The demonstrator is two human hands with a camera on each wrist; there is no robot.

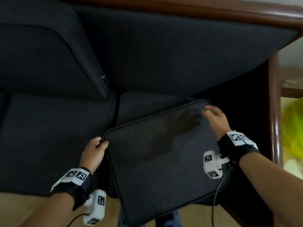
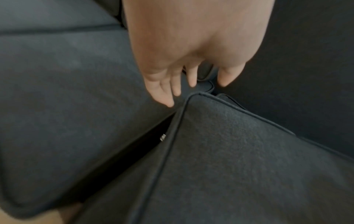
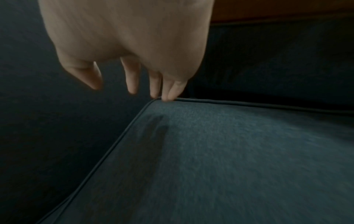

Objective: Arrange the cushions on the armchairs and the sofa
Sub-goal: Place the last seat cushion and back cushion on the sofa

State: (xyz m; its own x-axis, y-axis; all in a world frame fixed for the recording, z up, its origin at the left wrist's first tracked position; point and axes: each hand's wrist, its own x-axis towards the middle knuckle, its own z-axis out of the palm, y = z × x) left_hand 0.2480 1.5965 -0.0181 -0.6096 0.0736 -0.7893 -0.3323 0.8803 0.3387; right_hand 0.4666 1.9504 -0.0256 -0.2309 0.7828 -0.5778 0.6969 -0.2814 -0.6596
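Note:
A square dark cushion with piped edges lies askew on the right end of the dark sofa seat, its near corner hanging past the seat's front. My left hand is at the cushion's left corner, thumb against the piping. In the left wrist view its fingers hang loosely straight just beyond that corner of the cushion, holding nothing. My right hand reaches the far right corner. In the right wrist view its straight fingertips touch the piping of the cushion.
A back cushion leans at the left and a larger one behind the right seat. The left seat cushion lies flat. A wooden armrest frame bounds the sofa on the right, with a blurred green thing beyond. Tan floor lies in front.

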